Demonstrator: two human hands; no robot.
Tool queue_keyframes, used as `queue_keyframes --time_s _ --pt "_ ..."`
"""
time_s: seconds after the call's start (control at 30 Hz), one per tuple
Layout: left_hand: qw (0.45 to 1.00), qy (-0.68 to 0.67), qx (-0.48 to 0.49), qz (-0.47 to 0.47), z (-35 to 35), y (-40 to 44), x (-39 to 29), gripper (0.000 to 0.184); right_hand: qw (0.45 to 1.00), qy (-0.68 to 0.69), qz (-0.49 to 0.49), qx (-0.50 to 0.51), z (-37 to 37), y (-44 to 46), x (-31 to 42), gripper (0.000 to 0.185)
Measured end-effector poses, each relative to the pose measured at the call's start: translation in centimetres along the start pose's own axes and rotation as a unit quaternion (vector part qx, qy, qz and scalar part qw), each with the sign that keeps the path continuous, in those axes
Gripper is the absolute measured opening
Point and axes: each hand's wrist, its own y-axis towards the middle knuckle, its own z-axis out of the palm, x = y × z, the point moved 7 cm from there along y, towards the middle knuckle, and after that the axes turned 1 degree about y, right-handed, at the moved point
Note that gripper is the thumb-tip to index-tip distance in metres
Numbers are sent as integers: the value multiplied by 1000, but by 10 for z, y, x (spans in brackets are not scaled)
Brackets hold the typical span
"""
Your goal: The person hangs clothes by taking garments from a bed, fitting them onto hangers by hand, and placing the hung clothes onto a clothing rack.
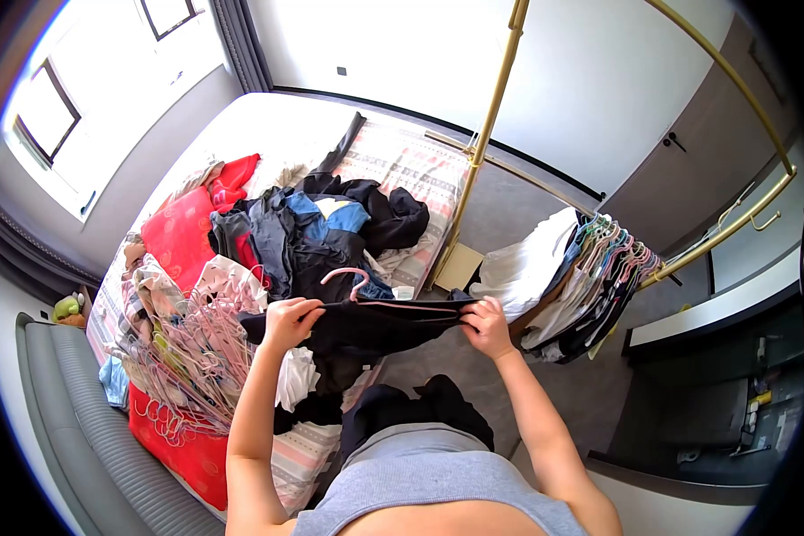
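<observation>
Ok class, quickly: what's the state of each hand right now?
Left hand: closed, holding one end of the black garment.
Right hand: closed, holding the garment's other end.

Home bedroom: bed (404, 163), curtain (244, 46) (and, apparently, a headboard (105, 429)).

No txt, nos., brands or signs legible here.

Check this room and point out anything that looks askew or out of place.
The hangers on the bed lie in a tangled pile, unlike those lined up on the gold rack. Beside them, clothes sit in a loose heap. Nothing visible looks spilled or damaged.
</observation>
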Motion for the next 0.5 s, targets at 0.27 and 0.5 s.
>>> queue_keyframes --time_s 0.27,0.5 --pt "997 -39 39 45 39 10 -21 8 969 205 36 129 27 67 80 19" --pt "1000 -14 -25 -9 29 9 52 11 963 212 168 25 5 14 30 14"
